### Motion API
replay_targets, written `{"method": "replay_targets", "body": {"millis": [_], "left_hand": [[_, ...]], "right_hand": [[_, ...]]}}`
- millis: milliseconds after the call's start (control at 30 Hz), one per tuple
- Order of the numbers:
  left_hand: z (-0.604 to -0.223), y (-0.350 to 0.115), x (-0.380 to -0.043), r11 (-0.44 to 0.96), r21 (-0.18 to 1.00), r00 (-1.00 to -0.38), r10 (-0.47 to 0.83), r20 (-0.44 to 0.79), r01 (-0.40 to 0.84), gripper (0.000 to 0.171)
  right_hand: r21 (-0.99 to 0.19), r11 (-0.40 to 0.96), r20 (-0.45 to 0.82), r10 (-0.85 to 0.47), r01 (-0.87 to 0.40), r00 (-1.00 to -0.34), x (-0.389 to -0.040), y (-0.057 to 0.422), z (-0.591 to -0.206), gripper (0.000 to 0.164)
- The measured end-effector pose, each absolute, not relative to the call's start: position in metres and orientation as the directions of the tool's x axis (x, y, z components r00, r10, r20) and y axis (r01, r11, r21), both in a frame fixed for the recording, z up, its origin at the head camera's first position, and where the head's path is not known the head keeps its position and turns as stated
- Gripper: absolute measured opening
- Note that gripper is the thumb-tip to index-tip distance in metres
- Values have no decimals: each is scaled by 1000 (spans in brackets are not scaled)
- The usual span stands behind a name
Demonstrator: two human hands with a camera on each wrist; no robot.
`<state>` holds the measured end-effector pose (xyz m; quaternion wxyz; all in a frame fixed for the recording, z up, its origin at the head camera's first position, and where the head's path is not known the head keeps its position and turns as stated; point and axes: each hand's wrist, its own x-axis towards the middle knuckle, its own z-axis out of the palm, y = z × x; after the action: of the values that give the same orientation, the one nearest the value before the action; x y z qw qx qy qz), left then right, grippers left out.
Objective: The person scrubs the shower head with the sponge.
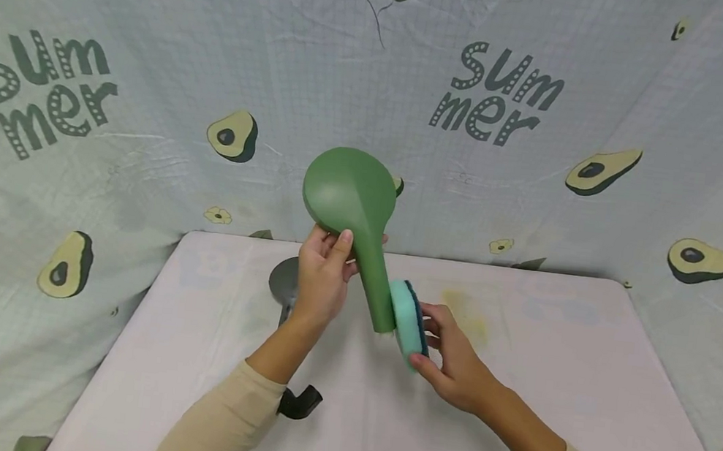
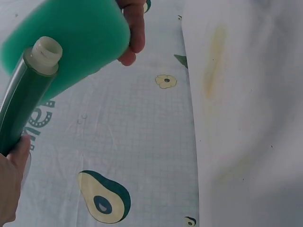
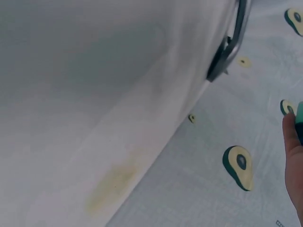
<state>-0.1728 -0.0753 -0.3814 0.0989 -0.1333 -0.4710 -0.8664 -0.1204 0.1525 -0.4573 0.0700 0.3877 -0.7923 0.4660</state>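
Note:
In the head view, a green shower head [image 1: 349,193] is held up above the table, tilted, its round head at the upper left and its handle pointing down. My left hand [image 1: 323,273] grips it near the neck, thumb on the near side. A pale threaded end [image 2: 46,53] tops the handle in the left wrist view. My right hand [image 1: 458,372] holds a sponge [image 1: 406,322], mint green with a dark scouring side, between thumb and fingers. The sponge's mint face lies against the lower handle. Only part of the right hand [image 3: 294,170] shows in the right wrist view.
A dark grey round-headed utensil [image 1: 284,281] lies on the white table [image 1: 205,327], partly hidden behind the left forearm. Black pieces [image 1: 301,403] sit by both forearms. A cloth [image 1: 274,47] printed with avocados hangs behind the table.

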Motion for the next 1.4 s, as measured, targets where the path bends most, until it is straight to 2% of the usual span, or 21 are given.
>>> {"method": "replay_targets", "body": {"millis": [100, 200, 467, 600, 800, 967, 1067, 1133, 1233, 1400], "left_hand": [[-381, -75, -172, -538, 789, -944, -40, 329, 297, 35], [-382, -74, -170, -544, 790, -947, -27, 321, 283, 35], [-384, -71, -167, -514, 813, -954, -36, 298, 273, 33], [-383, -72, -169, -511, 813, -956, -70, 283, 279, 32], [-385, -77, -174, -556, 787, -960, -81, 267, 266, 35], [-387, -81, -176, -562, 787, -963, -75, 258, 255, 37], [-387, -81, -177, -561, 790, -966, -75, 249, 247, 37], [-386, -81, -177, -559, 794, -969, -76, 236, 238, 38], [-386, -79, -179, -557, 802, -975, -77, 207, 215, 39], [-388, -77, -179, -550, 812, -981, -129, 147, 194, 38]], "right_hand": [[-628, 276, 512, -557, -727, -654, -122, 154, -459, 71], [-620, 281, 532, -536, -732, -656, -128, 150, -452, 71], [-658, 392, 488, -429, -643, -760, -152, 131, -417, 73], [-694, 377, 455, -431, -614, -779, -156, 128, -410, 73], [-708, 265, 467, -519, -654, -716, -146, 138, -421, 72], [-663, 257, 463, -598, -703, -655, -130, 158, -437, 73], [-575, 276, 508, -618, -770, -600, -126, 168, -441, 62], [-473, 304, 552, -629, -827, -547, -124, 171, -439, 51], [-247, 345, 628, -654, -905, -421, -122, 167, -430, 39], [187, 406, 613, -760, -895, -217, -114, 146, -411, 38]]}}
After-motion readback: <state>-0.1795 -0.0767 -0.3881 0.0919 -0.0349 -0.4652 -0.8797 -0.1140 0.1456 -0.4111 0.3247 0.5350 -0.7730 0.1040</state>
